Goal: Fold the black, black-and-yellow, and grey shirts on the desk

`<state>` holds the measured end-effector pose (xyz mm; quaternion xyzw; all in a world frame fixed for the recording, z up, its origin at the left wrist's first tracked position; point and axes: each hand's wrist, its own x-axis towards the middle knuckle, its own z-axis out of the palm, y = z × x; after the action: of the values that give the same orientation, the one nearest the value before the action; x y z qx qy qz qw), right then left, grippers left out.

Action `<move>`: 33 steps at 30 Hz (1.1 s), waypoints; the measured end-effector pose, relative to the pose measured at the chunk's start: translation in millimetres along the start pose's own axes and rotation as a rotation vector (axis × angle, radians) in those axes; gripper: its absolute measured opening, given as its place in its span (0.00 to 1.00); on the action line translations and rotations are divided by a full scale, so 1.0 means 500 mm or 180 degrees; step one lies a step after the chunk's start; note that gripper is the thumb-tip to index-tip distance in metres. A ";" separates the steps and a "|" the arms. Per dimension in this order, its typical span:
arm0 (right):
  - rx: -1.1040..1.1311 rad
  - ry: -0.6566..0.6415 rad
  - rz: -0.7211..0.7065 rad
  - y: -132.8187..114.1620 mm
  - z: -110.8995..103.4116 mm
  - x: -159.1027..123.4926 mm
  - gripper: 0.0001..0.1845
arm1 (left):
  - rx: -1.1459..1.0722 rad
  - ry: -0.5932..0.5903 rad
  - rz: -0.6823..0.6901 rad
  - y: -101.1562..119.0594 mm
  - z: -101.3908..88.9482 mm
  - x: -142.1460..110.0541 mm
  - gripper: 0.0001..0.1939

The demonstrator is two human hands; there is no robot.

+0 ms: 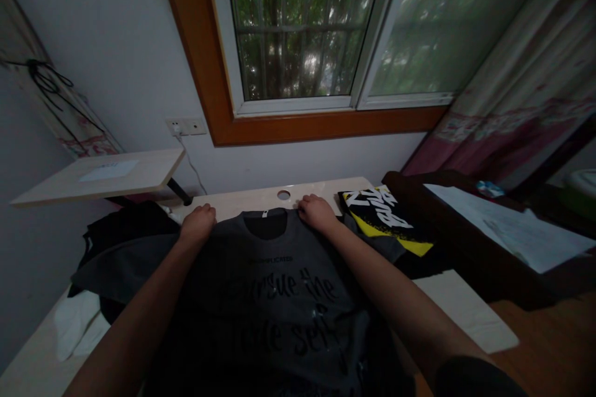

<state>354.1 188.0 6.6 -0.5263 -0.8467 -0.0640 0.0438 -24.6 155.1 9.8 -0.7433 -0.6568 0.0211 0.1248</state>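
A dark grey T-shirt (279, 298) with black lettering lies spread front side up over the pale desk, its neckline toward the window. At the shirt's left shoulder edge, my left hand (199, 222) is closed on the fabric. My right hand (317, 212) grips the cloth close to the collar's right side, fingers curled. Both forearms reach across the shirt, and its lower part runs out of view at the bottom. One grey sleeve stretches left over a black garment (135, 223); the other reaches right beside a folded black and yellow garment (384, 217) with white print.
The pale desk (251, 198) has a round cable hole and meets the wall under a window. A raised shelf (107, 173) stands at left, with white cloth (79, 322) below it. Papers (512, 223) lie on a dark brown piece of furniture (410, 192) at right.
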 end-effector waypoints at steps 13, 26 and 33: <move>0.0610 0.0394 -0.0121 -0.067 0.035 -0.004 0.14 | -0.1025 0.0227 -0.0032 0.097 0.052 0.000 0.12; 0.0844 0.0538 0.0249 -0.080 0.066 0.084 0.11 | -0.0712 0.0426 -0.0286 0.066 0.071 0.042 0.11; 0.0827 0.0570 0.0257 -0.117 0.035 0.114 0.17 | -0.0445 0.0506 -0.0644 0.043 0.068 0.073 0.11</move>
<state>276.6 215.5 -6.2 -0.5420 -0.8188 0.0011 0.1893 -5.2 194.1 -23.0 -0.6795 -0.7163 -0.0963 0.1259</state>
